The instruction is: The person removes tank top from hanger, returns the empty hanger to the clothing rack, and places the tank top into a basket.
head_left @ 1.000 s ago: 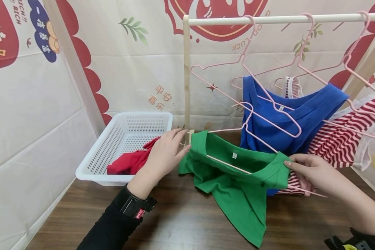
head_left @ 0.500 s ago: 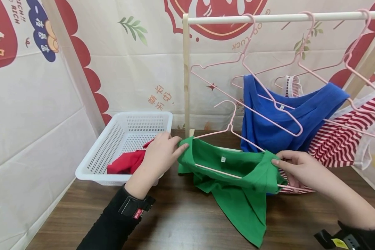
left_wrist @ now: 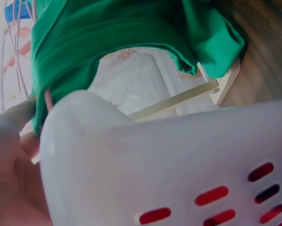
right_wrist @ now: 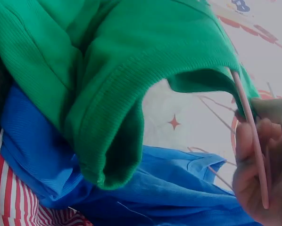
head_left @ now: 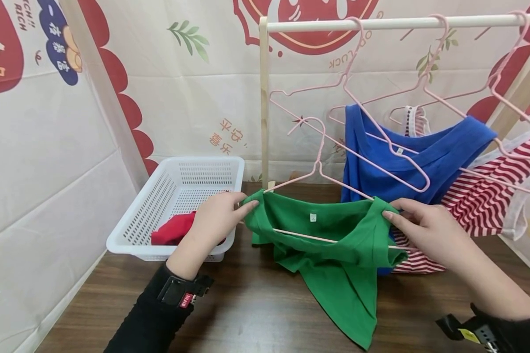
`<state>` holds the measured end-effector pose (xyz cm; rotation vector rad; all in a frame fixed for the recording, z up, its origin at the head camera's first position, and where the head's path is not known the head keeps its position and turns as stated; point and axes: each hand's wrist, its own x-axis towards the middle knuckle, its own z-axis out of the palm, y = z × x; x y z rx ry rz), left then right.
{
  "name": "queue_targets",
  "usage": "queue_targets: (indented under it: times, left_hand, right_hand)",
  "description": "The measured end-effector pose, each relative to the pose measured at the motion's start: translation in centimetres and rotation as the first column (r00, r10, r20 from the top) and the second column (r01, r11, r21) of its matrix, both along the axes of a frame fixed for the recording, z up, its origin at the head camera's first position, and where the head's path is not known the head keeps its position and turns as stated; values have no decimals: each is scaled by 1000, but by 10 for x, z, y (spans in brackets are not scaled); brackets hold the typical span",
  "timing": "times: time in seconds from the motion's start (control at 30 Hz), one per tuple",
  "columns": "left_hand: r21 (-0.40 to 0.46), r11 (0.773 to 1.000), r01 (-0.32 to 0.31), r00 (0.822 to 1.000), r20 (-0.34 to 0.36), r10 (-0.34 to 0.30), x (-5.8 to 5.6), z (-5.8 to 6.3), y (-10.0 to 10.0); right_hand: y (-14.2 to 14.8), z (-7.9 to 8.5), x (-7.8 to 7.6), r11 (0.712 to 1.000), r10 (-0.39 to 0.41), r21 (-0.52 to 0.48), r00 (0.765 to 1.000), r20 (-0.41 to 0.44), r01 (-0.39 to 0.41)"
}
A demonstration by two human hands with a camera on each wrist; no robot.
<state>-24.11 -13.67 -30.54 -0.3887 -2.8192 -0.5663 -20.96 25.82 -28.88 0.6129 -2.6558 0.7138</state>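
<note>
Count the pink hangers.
4: front hanger in the green shirt; on the rail, left hanger bare, middle hanger in the blue top, right hanger in the striped garment. Others may be hidden.

Setting: a small booth-like indoor corner; whether it lies within a home, lab or shop cannot be told. Evidence: pale cloth (head_left: 194,103) printed with red scallops, leaf sprigs and lettering, creased like hung fabric, screens the back and sides close round a dark wood-grain tabletop (head_left: 251,314). Laundry-type fittings on it: a clothes rack (head_left: 264,103) at the far edge, toward the right, and a perforated white basket (head_left: 130,250) near the far-left corner.
</note>
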Motion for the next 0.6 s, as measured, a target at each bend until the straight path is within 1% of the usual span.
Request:
queue_targets:
  times: [0.07,0.13,0.23,0.3,0.33,0.4,0.47,0.53,0.6]
  left_hand:
    - [12,1000,-3,1000,-11,3,-1,0,-3]
    - [4,1000,-1,999,-47,1,-1,1,-5]
    - [1,1000,12,992,-129,-11,-1,2,-8]
    - [9,1000,27,984,-178,-25,-1,3,-10]
    - [13,999,36,980,-198,-33,-1,3,-11]
    - [15,998,53,975,-215,-48,-1,4,-13]
    - [-7,998,57,973,-223,-57,-1,6,-14]
    - [-34,998,54,970,-236,-60,-1,7,-15]
    - [-54,998,41,962,-269,-55,1,7,-14]
  right_hand:
    - [-2,1,2,999,-14,36,995,-98,17]
    - [-3,0,3,998,-19,56,982,-190,30]
    - [-3,-1,4,998,-12,54,945,-325,31]
    - [-3,-2,3,999,9,48,913,-407,12]
    - [-3,-2,3,999,24,47,894,-448,-4]
    - [-3,-2,2,998,54,46,850,-524,-35]
    - [-4,-2,0,997,79,51,806,-587,-60]
    - [-6,0,0,996,92,65,764,-639,-65]
    - [-8,3,0,996,90,78,726,-682,-50]
